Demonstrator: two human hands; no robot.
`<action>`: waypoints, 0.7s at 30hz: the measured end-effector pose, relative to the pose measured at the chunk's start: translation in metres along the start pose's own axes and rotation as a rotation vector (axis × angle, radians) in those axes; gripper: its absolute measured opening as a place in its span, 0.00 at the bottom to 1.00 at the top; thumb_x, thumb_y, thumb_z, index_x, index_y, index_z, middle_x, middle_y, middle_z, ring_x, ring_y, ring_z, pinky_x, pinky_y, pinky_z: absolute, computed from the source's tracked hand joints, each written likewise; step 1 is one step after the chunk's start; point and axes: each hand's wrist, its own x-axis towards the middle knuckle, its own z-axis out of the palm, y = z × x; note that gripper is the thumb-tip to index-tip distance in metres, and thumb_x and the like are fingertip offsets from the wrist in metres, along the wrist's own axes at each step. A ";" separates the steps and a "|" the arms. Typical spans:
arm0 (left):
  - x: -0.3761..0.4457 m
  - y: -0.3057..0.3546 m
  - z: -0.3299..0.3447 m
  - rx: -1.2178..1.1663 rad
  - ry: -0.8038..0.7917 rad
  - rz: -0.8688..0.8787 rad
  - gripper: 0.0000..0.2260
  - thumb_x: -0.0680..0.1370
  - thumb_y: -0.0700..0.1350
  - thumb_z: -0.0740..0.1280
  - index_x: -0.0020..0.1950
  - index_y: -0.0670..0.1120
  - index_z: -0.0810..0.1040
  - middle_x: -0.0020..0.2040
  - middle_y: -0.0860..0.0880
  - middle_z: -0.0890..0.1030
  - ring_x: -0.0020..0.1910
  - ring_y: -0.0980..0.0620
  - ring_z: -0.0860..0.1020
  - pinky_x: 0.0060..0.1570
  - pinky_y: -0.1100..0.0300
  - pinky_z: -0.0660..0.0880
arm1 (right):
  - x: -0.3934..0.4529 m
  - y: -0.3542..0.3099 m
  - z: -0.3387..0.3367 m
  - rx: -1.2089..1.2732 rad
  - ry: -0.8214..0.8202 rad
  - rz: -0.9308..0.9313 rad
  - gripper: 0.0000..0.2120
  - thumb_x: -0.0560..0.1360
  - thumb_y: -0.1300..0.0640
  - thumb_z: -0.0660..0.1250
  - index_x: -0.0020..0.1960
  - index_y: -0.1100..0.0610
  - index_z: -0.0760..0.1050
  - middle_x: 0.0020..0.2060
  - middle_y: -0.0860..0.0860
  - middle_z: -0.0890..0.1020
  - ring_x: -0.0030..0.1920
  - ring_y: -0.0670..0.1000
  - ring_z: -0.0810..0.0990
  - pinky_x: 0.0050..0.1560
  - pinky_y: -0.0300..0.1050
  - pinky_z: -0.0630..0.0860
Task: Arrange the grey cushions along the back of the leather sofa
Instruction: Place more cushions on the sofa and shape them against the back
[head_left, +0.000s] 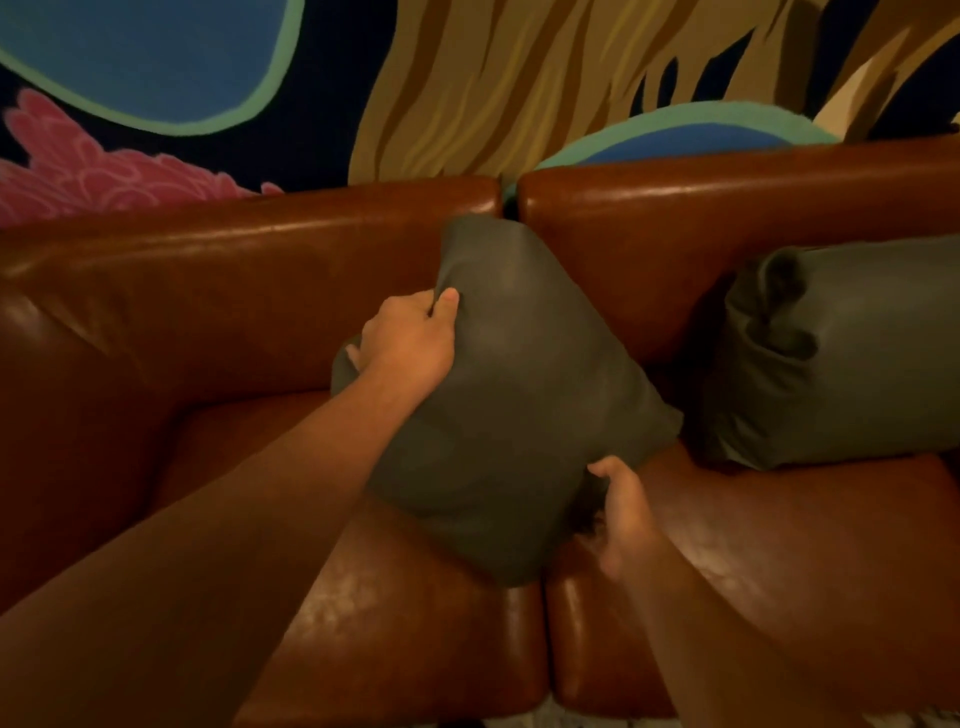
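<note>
Me and the big brown sofa (208, 291)

One grey cushion (841, 353) leans on the back. I hold the other cushion (519, 395) tilted over the middle: my left hand (410, 338) pinches its top edge, my right hand (623, 509) grips its bottom.

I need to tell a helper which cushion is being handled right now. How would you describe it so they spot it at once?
Find the brown leather sofa under the painted wall, then the gap where its two back sections meet. The grey cushion tilted across that gap is the one: the left hand pinches its upper edge and the right hand grips its lower corner, while the other grey cushion lies untouched to the right.
</note>
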 end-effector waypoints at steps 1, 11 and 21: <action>0.012 -0.001 0.004 0.026 -0.015 0.018 0.18 0.85 0.61 0.56 0.66 0.59 0.82 0.66 0.47 0.83 0.69 0.38 0.76 0.73 0.35 0.66 | 0.009 0.002 0.008 0.022 0.014 0.012 0.09 0.76 0.52 0.64 0.52 0.56 0.78 0.43 0.54 0.79 0.44 0.55 0.78 0.41 0.50 0.73; 0.082 0.037 0.058 0.228 -0.065 0.118 0.19 0.86 0.61 0.54 0.66 0.59 0.81 0.70 0.46 0.78 0.74 0.37 0.69 0.76 0.28 0.52 | 0.081 0.006 0.044 0.241 0.086 0.032 0.17 0.62 0.45 0.63 0.45 0.52 0.79 0.29 0.47 0.84 0.34 0.53 0.81 0.40 0.48 0.73; 0.106 0.089 0.090 0.436 -0.099 0.499 0.20 0.87 0.60 0.52 0.74 0.60 0.74 0.78 0.48 0.69 0.83 0.38 0.55 0.77 0.28 0.42 | 0.117 -0.003 0.075 0.504 0.019 0.200 0.22 0.78 0.51 0.60 0.70 0.57 0.75 0.64 0.58 0.80 0.61 0.61 0.79 0.49 0.53 0.77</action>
